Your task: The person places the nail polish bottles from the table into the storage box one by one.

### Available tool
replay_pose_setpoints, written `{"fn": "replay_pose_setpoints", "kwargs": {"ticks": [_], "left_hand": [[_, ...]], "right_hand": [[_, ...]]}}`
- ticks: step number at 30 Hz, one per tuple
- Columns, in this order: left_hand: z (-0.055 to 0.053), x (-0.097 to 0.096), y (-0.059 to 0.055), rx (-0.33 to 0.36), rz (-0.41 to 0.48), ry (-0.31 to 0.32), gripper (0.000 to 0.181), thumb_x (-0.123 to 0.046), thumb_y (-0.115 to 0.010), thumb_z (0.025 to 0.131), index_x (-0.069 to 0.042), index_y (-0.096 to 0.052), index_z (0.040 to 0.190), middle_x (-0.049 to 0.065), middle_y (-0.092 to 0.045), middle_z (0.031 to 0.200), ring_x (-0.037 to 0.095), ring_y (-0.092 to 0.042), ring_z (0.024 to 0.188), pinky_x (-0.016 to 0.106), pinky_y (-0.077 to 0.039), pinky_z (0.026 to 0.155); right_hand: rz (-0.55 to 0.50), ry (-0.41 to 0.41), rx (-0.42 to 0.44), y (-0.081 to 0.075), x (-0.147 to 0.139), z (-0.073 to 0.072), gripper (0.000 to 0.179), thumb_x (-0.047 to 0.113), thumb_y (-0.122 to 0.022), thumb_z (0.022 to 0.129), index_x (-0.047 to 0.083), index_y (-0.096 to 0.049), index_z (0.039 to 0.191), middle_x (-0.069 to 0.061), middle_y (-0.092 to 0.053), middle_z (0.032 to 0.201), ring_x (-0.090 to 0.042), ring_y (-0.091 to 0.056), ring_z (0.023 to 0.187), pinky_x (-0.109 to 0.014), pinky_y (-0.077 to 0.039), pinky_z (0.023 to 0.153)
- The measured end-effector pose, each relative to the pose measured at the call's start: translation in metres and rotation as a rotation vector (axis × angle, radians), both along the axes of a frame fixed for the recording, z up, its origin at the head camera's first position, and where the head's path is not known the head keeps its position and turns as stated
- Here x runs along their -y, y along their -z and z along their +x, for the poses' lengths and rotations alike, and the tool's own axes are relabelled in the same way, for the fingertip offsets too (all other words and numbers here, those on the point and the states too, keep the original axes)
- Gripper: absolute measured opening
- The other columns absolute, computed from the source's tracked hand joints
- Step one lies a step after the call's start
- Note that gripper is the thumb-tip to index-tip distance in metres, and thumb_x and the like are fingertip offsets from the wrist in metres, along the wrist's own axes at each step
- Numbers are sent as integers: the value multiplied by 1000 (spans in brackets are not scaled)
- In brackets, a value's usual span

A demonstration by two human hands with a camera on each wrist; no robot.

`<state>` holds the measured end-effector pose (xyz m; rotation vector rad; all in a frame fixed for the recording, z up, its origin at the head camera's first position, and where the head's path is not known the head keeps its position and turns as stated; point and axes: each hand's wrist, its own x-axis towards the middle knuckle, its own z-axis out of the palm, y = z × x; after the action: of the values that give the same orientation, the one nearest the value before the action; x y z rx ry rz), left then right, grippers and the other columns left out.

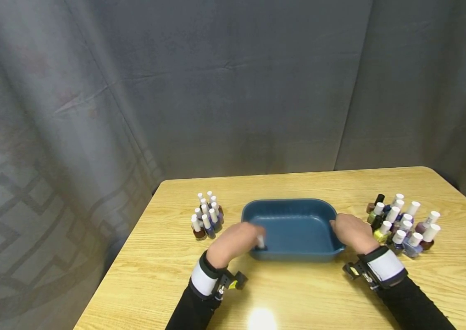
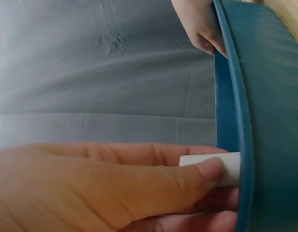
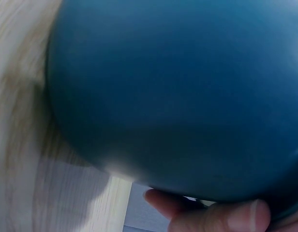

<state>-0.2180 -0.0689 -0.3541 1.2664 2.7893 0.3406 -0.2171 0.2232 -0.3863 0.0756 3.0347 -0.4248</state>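
A blue rectangular tray (image 1: 295, 231) with rounded corners sits in the middle of the table. Inside its left end, my left hand (image 1: 237, 239) pinches a nail polish bottle (image 1: 261, 242) by the white cap, thumb on one side and fingers on the other. In the left wrist view the white cap (image 2: 231, 170) rises just behind the tray's wall, which hides the glass part. My right hand (image 1: 352, 233) holds the tray's right rim. The right wrist view has the thumb and a finger of that hand (image 3: 221, 218) at the tray's edge.
To the left of the tray stands a cluster of dark and purple nail polish bottles (image 1: 207, 224) with white caps. A larger group of nail polish bottles (image 1: 400, 227), mostly white-capped, stands right beside my right hand. A grey curtain (image 1: 257, 91) hangs behind the wooden table (image 1: 154, 284).
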Motion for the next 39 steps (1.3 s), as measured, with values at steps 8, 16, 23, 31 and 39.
{"fn": "replay_pose_setpoints", "kwargs": {"ticks": [8,16,23,31,39], "left_hand": [[1,0,-2,-50,-43,-5,9,-8,-57,87,-16,-62,85,-6,-64,80,2,-53,68,13,-42,61],[2,-1,-2,-156,-110,-21,5,-16,-63,86,-18,-61,90,-6,-65,82,7,-60,74,16,-45,62],[0,3,-6,-164,-82,-17,14,-18,-65,85,-17,-63,99,-6,-67,88,7,-62,77,16,-46,65],[-14,44,-22,-304,100,-224,26,-11,-72,78,-10,-66,103,3,-70,90,14,-65,79,28,-50,68],[-26,102,-28,-204,150,-607,24,-9,-71,78,-4,-66,101,7,-64,78,17,-56,64,28,-42,54]], "right_hand": [[-2,-3,-10,0,0,0,35,19,-41,94,3,-56,66,-18,-59,75,-27,-56,65,-41,-44,51],[-9,8,11,0,1,-1,35,19,-40,95,3,-56,67,-17,-58,74,-26,-55,65,-40,-43,51],[-9,11,19,-1,0,0,35,19,-40,95,3,-56,68,-16,-57,74,-26,-54,65,-40,-43,51],[-11,13,17,-1,1,-1,35,19,-40,94,3,-56,68,-18,-59,75,-27,-56,66,-41,-44,51],[-1,2,19,-1,1,0,35,19,-40,94,2,-57,69,-18,-59,75,-26,-56,66,-41,-44,51]]}}
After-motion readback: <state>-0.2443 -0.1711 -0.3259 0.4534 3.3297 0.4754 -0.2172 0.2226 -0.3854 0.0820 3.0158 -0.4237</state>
